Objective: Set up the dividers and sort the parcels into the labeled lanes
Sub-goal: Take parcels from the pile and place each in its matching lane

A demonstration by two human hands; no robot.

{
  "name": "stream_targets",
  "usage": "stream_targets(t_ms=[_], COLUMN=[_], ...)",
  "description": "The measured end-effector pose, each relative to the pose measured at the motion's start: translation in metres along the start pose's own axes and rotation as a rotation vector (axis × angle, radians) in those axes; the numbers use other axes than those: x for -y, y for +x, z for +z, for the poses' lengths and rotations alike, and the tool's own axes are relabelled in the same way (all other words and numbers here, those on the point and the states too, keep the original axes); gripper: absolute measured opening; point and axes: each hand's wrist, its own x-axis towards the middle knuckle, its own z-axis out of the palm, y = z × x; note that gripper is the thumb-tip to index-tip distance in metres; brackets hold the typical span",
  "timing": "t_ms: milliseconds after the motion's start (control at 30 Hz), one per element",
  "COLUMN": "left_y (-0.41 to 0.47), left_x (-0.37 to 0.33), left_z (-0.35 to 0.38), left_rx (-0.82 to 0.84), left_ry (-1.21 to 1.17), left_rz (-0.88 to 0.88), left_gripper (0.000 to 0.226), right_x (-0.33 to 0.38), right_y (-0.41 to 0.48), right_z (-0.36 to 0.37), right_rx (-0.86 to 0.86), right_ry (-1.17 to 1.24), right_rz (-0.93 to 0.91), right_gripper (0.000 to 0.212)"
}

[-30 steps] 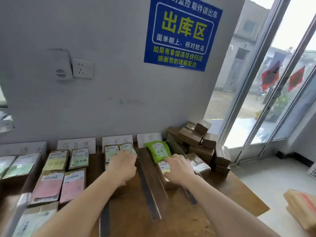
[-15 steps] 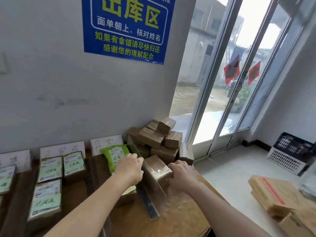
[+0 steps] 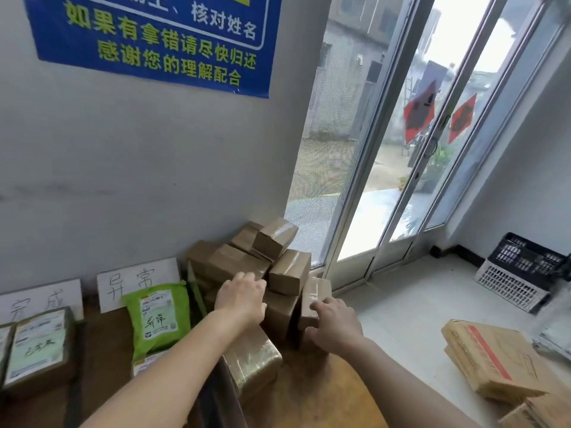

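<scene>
Parcel pile [image 3: 272,257]: small taped cardboard boxes, loosely heaped at the far right corner of the table [image 3: 324,396].
Left hand [image 3: 241,299]: fingers bent onto a mid-pile box; I cannot tell whether they grip it.
Right hand [image 3: 335,322]: fingers spread, touching the upright box [image 3: 313,299] at the pile's right edge.
Handling: probably light and stiff, with slippery tape. Take opposite side faces, top boxes first, because the heap may topple.

This was a parcel pick-up depot. A blue notice [image 3: 154,41] in Chinese about collecting items hung on the far wall. Taped brown parcels [image 3: 247,261] were piled at the far right of the table [image 3: 324,396], beside handwritten lane cards [image 3: 137,282]. Right of it, cartons [image 3: 494,362] and plastic crates [image 3: 522,273] sat on the floor by glass doors [image 3: 432,149].
</scene>
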Motion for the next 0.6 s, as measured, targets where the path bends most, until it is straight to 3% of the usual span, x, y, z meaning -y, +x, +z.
stream_targets(t_ms=[233, 400, 600], left_y=[0.074, 0.134, 0.199], left_x=[-0.01, -0.016, -0.023], left_z=[0.0, 0.003, 0.016], left_rx=[-0.085, -0.139, -0.095], left_ry=[0.021, 0.012, -0.009], left_rz=[-0.071, -0.202, -0.351], left_gripper=[0.048, 0.061, 0.081], right_x=[-0.022, -0.025, -0.024], right_y=[0.073, 0.129, 0.184], right_z=[0.008, 0.021, 0.039], right_rx=[0.05, 0.064, 0.168], right_ry=[0.127, 0.491, 0.861], right_rz=[-0.011, 0.078, 0.263], right_gripper=[0.058, 0.067, 0.073])
